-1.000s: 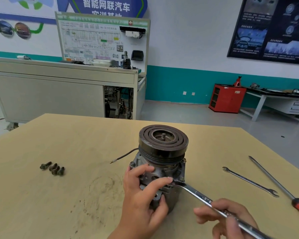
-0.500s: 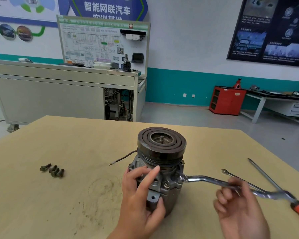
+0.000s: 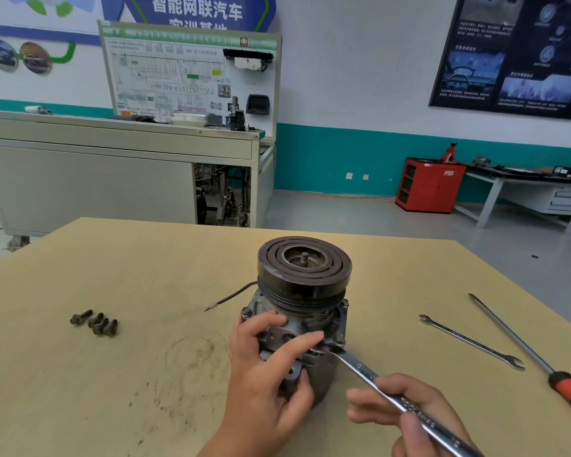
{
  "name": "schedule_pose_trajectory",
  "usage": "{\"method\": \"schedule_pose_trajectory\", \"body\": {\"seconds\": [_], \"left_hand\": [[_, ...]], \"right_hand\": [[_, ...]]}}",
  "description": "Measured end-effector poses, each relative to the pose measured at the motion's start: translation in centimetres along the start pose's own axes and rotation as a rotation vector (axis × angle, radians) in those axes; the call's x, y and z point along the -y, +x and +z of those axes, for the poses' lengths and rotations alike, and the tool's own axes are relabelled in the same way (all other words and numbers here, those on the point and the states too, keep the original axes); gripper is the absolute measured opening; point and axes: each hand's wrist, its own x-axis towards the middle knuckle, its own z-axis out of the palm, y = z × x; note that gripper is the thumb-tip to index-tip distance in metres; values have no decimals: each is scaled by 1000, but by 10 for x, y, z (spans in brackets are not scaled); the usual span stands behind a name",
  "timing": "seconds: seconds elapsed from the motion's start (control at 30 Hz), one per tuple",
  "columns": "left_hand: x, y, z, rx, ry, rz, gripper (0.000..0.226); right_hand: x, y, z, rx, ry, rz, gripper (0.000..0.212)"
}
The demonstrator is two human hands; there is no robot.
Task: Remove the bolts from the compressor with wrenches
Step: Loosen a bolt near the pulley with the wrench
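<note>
Four bolts [image 3: 94,322] were laid at frame left | compressor [image 3: 304,275] was gripped at centre by the left hand [image 3: 261,380] | wrench [image 3: 363,371] was pinched by the right hand [image 3: 432,407], lower right

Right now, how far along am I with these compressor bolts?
Done: four loose bolts lie on the table. In hand: your right hand holds the wrench, its head at the compressor flange; your left hand steadies it. Left: at least two flange bolts look seated.
</note>
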Motion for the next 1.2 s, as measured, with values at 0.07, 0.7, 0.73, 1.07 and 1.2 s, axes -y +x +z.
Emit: {"method": "schedule_pose_trajectory", "body": {"seconds": [0.07, 0.7, 0.73, 1.07, 1.2], "left_hand": [[-1, 1, 0, -7, 4, 4, 42], [-3, -3, 0, -2, -30, -37, 69], [-3, -3, 0, 3, -31, -41, 68], [-3, -2, 0, 4, 11, -22, 48], [-2, -1, 1, -5, 24, 10, 42]], "right_hand": [[-2, 3, -5, 27, -59, -5, 28], [-11, 26, -21, -147, 217, 26, 52], [-10, 21, -17, -136, 171, 28, 56], [2, -9, -8, 31, -17, 79, 36], [5, 4, -11, 73, -25, 63, 50]]}}
